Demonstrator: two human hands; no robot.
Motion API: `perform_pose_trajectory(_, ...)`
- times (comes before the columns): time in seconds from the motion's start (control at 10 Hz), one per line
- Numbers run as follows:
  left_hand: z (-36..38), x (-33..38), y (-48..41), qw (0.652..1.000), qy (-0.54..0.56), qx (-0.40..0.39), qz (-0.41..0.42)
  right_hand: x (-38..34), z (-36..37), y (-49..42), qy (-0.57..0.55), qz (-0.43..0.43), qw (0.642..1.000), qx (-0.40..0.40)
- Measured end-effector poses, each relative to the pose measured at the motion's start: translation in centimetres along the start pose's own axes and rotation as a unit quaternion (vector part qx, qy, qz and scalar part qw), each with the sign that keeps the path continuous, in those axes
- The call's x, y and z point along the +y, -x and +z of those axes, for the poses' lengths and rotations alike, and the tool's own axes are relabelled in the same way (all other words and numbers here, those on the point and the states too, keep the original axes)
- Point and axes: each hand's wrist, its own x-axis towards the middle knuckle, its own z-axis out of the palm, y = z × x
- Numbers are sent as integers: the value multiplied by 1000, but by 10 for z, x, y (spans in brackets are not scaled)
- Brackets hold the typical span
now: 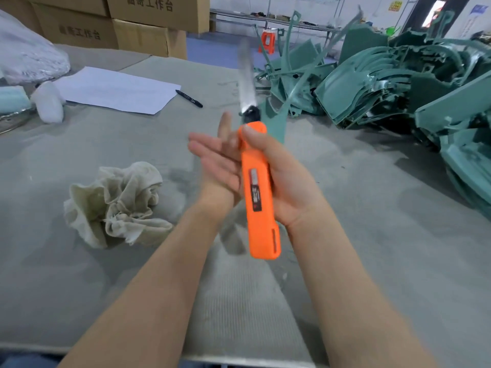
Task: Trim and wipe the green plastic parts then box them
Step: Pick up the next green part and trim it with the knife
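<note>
the right hand grips the orange knife, blade pointing away, likely ready to trim. the left hand, fingers straight, holds nothing just beside it; the green parts lie beyond the right hand.

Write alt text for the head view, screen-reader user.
A person's right hand grips an orange plastic utility knife, blurred blade extended away, with the open left hand beside it above a grey table. A crumpled off-white cloth rag lies to the left; a pile of green plastic parts sits to the right.
</note>
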Motion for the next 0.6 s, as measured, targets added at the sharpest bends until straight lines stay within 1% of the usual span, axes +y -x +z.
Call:
perform_pose_trajectory(0.1, 8, -9, 1, 976, -168, 136, 5, -6, -7, -6, 121, -159, 949, 244)
perform_pose_trajectory(0.2, 14, -18, -4, 948, -287, 121, 61, -22, -20, 2, 126, -203, 944, 228)
perform_pose_trajectory(0.3, 16, -23, -4, 973, -208, 67, 67, -21, -14, 9, 78, -52, 996, 16)
perform_pose_trajectory(0.4, 14, -19, -3, 969, -205, 102, 90, -11, -13, 0, 78, -67, 990, 96)
perform_pose_trajectory(0.5, 4, -17, -8, 973, -175, 138, 67, -18, -26, -1, 181, -195, 911, 316)
perform_pose_trajectory(0.6, -6, -15, -14, 984, -47, 173, 2, -35, -42, 9, 195, -185, 894, 358)
